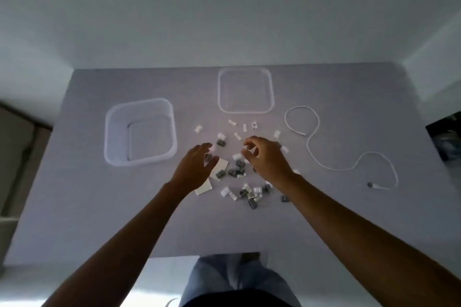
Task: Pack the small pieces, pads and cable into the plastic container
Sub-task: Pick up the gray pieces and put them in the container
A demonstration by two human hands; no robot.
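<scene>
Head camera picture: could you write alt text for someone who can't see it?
Two bare hands, left hand and right hand, reach over small pieces scattered on a grey table. An empty plastic container sits at the left, its lid farther back, a white cable at the right.

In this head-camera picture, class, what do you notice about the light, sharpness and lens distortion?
Head view: dim, bluish, even light with faint shadows; soft focus blurs the small pieces; the clear container and lid show only pale outlines; wide-angle lens splays the table edges; no strong glare.
</scene>
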